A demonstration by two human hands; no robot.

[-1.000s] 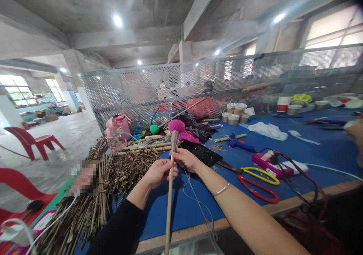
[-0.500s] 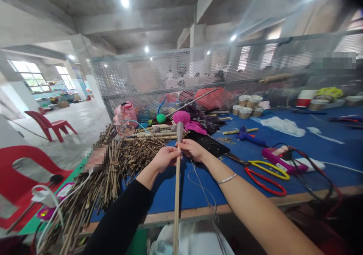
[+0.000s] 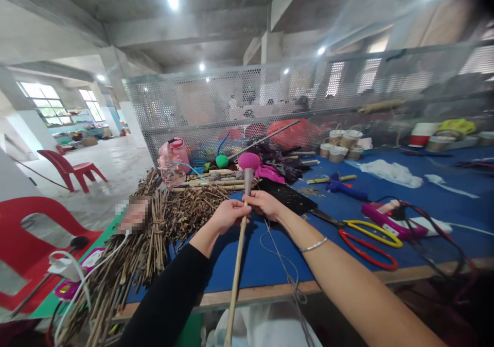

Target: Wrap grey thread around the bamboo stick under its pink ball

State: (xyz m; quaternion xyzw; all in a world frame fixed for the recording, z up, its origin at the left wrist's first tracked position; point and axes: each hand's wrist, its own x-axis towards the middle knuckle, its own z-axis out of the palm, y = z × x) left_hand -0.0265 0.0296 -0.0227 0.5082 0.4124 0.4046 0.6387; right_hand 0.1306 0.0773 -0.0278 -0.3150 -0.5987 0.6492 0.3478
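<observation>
A pale wooden stick (image 3: 237,264) slants from the table's front edge up to a magenta ball-shaped head (image 3: 249,161). Below the head, grey wrapping (image 3: 248,179) covers the stick's upper end. My left hand (image 3: 226,217) is closed round the stick just under that wrapping. My right hand (image 3: 265,204) pinches the lower end of the wrapping, its fingertips close to the left ones. Loose grey string (image 3: 293,275) trails from beneath my right hand over the table's front edge. Whether the fingers also pinch the string is hidden.
Dried twig bundles (image 3: 154,239) lie left of my hands on the blue table (image 3: 270,272). Scissors (image 3: 366,233), a blue glue gun (image 3: 345,187) and a purple power strip (image 3: 391,221) are to the right. A pink jug (image 3: 175,156) stands behind, before a mesh screen (image 3: 208,97).
The stick's lower end has swung left, tilting the stick more. Both hands keep their grip near the wrapping. The whole view has shifted slightly.
</observation>
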